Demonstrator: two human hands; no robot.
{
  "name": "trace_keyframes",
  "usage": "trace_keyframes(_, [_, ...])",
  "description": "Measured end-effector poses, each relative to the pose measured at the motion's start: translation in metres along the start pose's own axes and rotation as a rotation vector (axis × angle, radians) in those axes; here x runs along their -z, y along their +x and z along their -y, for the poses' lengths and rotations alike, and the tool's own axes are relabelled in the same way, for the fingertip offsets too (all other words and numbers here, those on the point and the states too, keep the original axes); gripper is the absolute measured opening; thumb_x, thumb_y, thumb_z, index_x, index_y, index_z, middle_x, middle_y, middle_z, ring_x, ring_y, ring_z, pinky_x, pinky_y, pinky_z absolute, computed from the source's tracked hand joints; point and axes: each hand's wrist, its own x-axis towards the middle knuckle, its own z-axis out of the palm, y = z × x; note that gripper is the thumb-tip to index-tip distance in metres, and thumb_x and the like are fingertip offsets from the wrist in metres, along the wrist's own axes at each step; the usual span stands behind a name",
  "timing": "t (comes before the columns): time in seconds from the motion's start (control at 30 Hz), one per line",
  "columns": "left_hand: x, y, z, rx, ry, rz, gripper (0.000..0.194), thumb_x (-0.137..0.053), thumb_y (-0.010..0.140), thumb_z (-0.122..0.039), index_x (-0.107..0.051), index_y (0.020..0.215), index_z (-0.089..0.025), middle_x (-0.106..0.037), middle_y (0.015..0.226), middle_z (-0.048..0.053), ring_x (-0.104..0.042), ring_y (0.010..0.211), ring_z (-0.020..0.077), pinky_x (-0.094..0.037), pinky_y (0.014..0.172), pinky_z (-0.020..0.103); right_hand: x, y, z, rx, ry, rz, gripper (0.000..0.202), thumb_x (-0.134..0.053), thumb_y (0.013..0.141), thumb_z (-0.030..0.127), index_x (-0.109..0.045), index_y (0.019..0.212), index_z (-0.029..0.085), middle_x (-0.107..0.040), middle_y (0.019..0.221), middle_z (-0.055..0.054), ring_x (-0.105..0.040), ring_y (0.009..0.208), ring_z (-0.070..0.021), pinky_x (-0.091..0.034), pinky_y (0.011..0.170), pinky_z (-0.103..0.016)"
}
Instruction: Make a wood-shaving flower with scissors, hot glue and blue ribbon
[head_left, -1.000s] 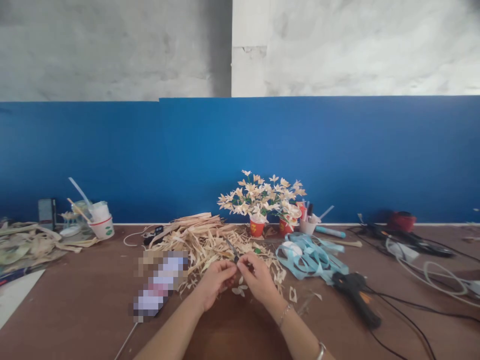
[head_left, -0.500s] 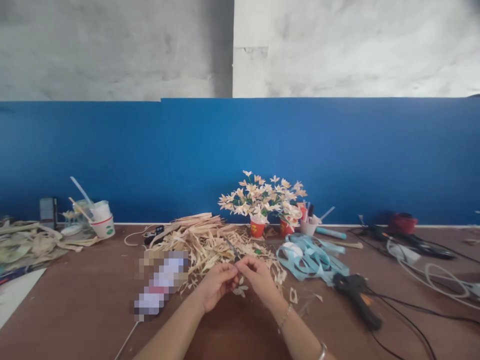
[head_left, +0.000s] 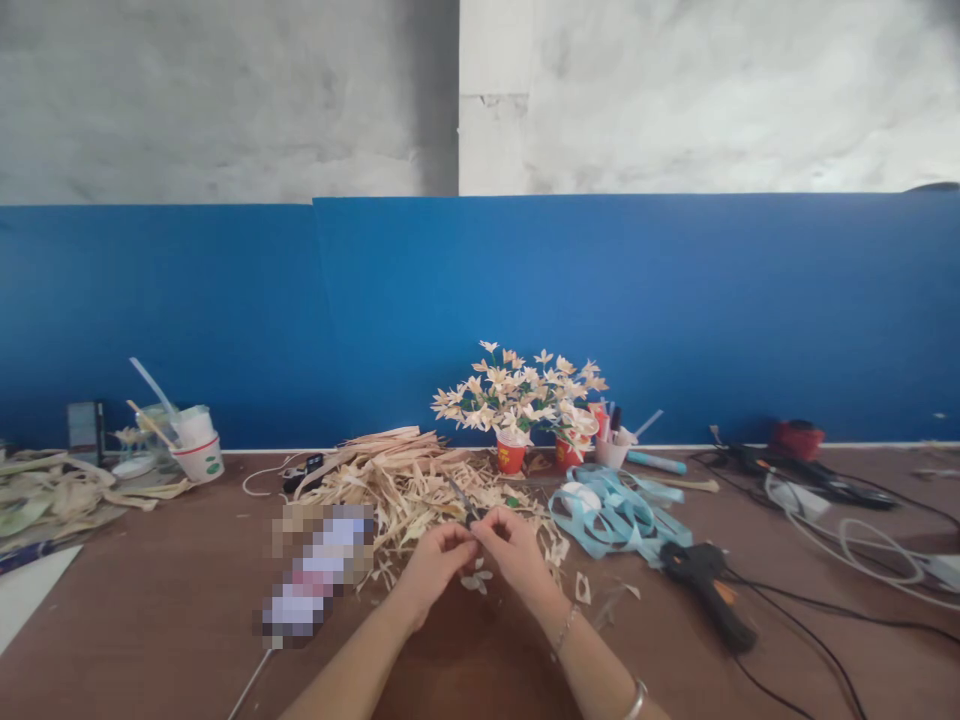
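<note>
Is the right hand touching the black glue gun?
Apart. The head view shows brown tabletop and a few pale scraps lying between the right hand and the black glue gun.

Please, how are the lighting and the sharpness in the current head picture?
In the head view, the wall is brightest at upper right, with a vertical shadow near its middle; in the head view, mosaic blocks hide an object at lower left; in the head view, detail is soft where the left hand and right hand meet, so anything they hold is unclear.
</note>
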Motion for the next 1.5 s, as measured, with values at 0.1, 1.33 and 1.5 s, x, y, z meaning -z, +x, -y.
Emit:
trace_keyframes(0.1, [0.002,0.001,0.000,-0.003,-0.015,0.012,0.030,-0.067,0.065,-0.042,-0.058,0.067,-0.013,-0.055,0.057,-0.001,-0.046,0.052,0.0088,-0.033,0.053,0.022,0.001,-0.001,0.005,-0.048,0.106,0.080,0.019,-0.060,0.070,0.034,-0.059,0.069,0.016,-0.057,0.061,0.002,-0.050,0.056,-0.0111,-0.039,0.054,-0.022])
trace_keyframes(1.33, [0.000,0.002,0.006,-0.181,0.367,-0.070,0.022,-0.061,0.067,-0.037,-0.060,0.062,-0.016,-0.055,0.058,-0.001,-0.046,0.055,0.0124,-0.035,0.056,0.023,-0.001,-0.004,0.012,0.040,-0.165,-0.066,0.020,-0.057,0.071,0.029,-0.052,0.056,0.017,-0.049,0.054,0.004,-0.045,0.054,-0.0105,-0.036,0.053,-0.022])
trace_keyframes(1.5, [0.003,0.003,0.010,-0.169,0.383,-0.092,0.024,-0.060,0.067,-0.040,-0.063,0.066,-0.017,-0.057,0.059,0.000,-0.047,0.056,0.0139,-0.036,0.056,0.024,0.030,0.008,0.040,0.085,-0.365,-0.145,0.022,-0.047,0.079,0.033,-0.060,0.070,0.016,-0.059,0.067,0.000,-0.053,0.065,-0.0134,-0.040,0.061,-0.023])
